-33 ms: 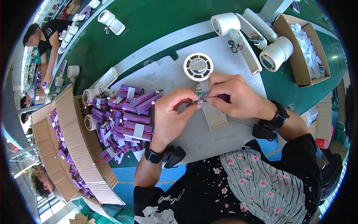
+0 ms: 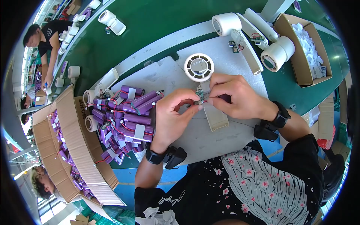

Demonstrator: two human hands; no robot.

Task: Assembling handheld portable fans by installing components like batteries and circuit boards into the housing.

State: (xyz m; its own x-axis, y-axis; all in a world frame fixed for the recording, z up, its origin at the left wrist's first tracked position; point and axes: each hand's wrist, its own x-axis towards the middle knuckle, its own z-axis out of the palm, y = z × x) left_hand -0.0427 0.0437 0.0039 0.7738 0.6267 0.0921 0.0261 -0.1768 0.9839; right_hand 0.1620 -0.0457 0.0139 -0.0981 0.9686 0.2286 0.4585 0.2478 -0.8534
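A white handheld fan (image 2: pixel 199 67) lies on the grey foam sheet (image 2: pixel 187 144), with its round grille at the far end and its handle shell (image 2: pixel 216 119) open toward me. My left hand (image 2: pixel 176 112) pinches a small green circuit board (image 2: pixel 199 98) between thumb and forefinger, just below the fan head. From the right, my right hand (image 2: pixel 236 96) has its thumb and fingertips closed at the same board, by a thin red wire. What those fingertips grip is too small to make out. Part of a purple battery (image 2: pixel 225 98) shows under the right hand.
Purple batteries with red wires (image 2: pixel 127 120) are heaped left of my left hand. Beyond them stands a cardboard box (image 2: pixel 86 150) holding more. More white fans (image 2: pixel 277 54) with bare boards lie at the far right, beside a box of white packets (image 2: pixel 305 52). A co-worker (image 2: pixel 48 41) sits at far left.
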